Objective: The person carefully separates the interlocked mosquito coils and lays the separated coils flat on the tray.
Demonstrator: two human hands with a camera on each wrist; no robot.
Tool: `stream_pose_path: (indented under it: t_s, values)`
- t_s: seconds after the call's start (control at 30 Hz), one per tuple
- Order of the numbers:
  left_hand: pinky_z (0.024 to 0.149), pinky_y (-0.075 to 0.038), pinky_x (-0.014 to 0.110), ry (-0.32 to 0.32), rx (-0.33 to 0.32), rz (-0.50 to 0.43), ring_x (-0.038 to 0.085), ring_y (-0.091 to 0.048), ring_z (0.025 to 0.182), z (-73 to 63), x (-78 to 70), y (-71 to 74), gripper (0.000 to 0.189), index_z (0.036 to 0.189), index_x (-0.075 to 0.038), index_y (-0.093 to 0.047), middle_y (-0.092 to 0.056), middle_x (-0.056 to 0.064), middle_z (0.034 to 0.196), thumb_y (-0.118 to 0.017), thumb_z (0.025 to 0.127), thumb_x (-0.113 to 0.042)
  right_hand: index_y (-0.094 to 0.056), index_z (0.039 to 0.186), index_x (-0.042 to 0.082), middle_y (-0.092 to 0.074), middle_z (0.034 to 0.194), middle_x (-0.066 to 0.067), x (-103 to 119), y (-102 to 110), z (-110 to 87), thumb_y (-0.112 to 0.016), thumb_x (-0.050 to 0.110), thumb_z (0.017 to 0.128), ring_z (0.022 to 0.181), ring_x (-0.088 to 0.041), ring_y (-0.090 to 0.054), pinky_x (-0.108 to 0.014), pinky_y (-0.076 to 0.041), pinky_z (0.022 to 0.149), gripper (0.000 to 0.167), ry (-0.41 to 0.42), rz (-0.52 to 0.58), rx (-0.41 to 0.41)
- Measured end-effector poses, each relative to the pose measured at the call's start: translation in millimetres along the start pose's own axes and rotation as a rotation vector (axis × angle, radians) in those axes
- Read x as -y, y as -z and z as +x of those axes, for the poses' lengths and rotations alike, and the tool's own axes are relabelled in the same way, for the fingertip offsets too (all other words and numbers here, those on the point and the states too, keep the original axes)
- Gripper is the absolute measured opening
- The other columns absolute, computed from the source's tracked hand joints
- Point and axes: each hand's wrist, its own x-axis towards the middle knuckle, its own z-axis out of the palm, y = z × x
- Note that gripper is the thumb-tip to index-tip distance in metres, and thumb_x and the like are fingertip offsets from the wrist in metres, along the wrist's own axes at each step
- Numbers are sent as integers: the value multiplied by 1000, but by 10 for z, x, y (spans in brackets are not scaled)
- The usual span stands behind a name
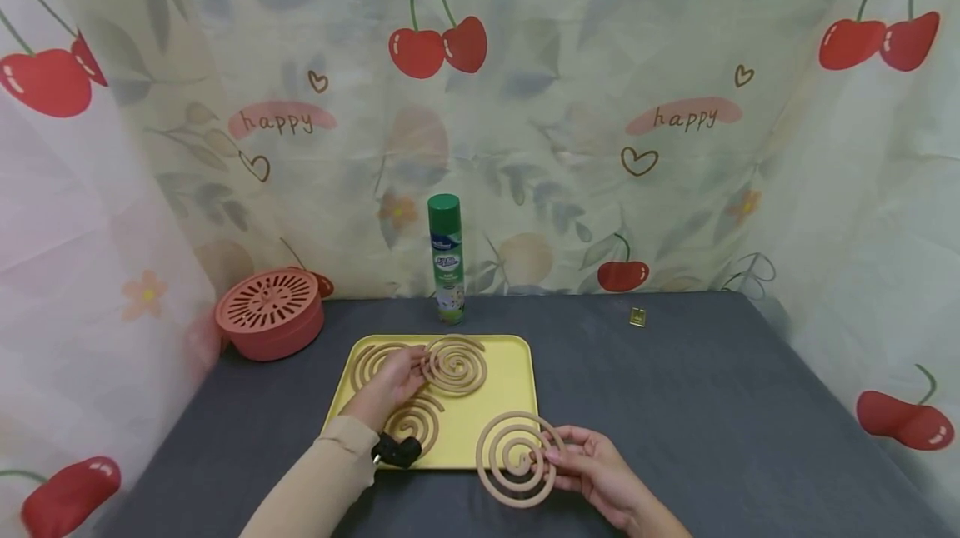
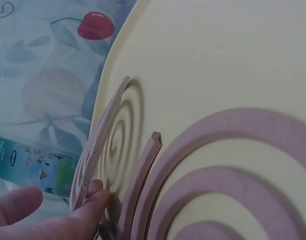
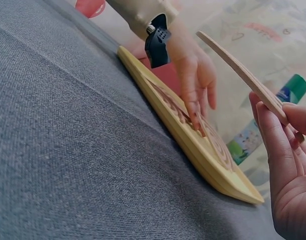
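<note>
My left hand pinches the left edge of a brown mosquito coil at the back of the yellow tray. In the left wrist view this coil leans up at an angle and throws a spiral shadow on the tray. Two more coils lie on the tray's left side, the back one partly behind my hand, the front one partly behind my wrist. My right hand grips another mosquito coil by its right side, raised over the tray's front right corner, seen nearly edge-on in the right wrist view.
A green air freshener can stands behind the tray. At the back left sits a round red container with a slotted lid. A small gold-coloured metal piece lies at the back right of the dark cloth. Printed curtains surround the table.
</note>
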Motion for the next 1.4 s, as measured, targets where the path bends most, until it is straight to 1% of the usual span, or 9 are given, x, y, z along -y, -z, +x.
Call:
stream_pose_path:
  t_s: [0.2,0.3,0.43,0.53,0.67,0.87,1.0,1.13,1.4]
  values:
    - [115,-22,42,-15,26,25,37,-23,137,-18,-39,22,53,144,12,-7,-19,34,146,-28,97,1,-58,108,6,-71,99,-4,12,-3,-2,-56,3,90,91,-11,-67,-26,-55,78,18,-11,5,-12]
    - [112,-29,40,-36,70,44,34,-35,132,204,53,195,50,143,6,-23,-31,33,140,-38,97,-4,-58,107,7,-71,99,-4,11,-6,-6,-56,2,90,91,-11,-67,-26,-55,78,18,-10,5,-8]
    - [106,-36,37,-68,143,9,27,-47,122,824,330,603,48,138,0,-38,-42,27,134,-50,92,-8,-58,107,7,-71,99,-4,8,-6,-10,-56,2,90,91,-11,-67,-26,-55,77,18,-5,4,-5]
    - [110,-31,39,-78,186,-26,29,-40,130,1186,483,837,53,142,1,-31,-33,28,141,-49,93,-9,-58,107,7,-71,100,-4,5,-6,-9,-56,2,90,93,-12,-67,-26,-55,78,18,-3,1,-6]
    - [111,-28,40,-67,209,2,31,-32,135,1377,543,978,53,143,-4,-32,-29,26,144,-50,94,-13,-58,108,6,-70,101,-5,1,-3,-11,-55,2,90,94,-13,-67,-26,-55,78,19,-3,-2,-2]
    - [110,-29,38,-47,227,60,32,-27,137,1298,486,962,50,142,-9,-36,-33,20,144,-50,95,-20,-58,109,6,-70,101,-5,-4,3,-9,-56,3,90,94,-13,-67,-26,-55,79,19,-10,0,-7]
    - [116,-15,45,-63,242,26,37,-18,140,1191,447,886,53,146,-3,-25,-22,25,150,-44,98,-17,-58,110,6,-71,100,-4,-12,4,-9,-55,4,91,94,-12,-67,-26,-55,79,19,-11,-5,-5]
    - [112,-26,40,-72,260,43,31,-31,135,1136,374,880,52,143,-8,-34,-33,19,145,-50,96,-19,-58,109,6,-71,100,-4,-18,8,-3,-55,3,91,93,-12,-67,-26,-55,79,19,-4,-6,5]
    - [118,-3,44,-59,184,19,38,-4,142,-69,-190,219,53,148,3,-3,-4,29,152,-25,101,-10,-55,108,4,-71,96,-4,-9,-5,142,-55,2,90,89,-13,-68,-25,-55,77,18,7,-62,8]
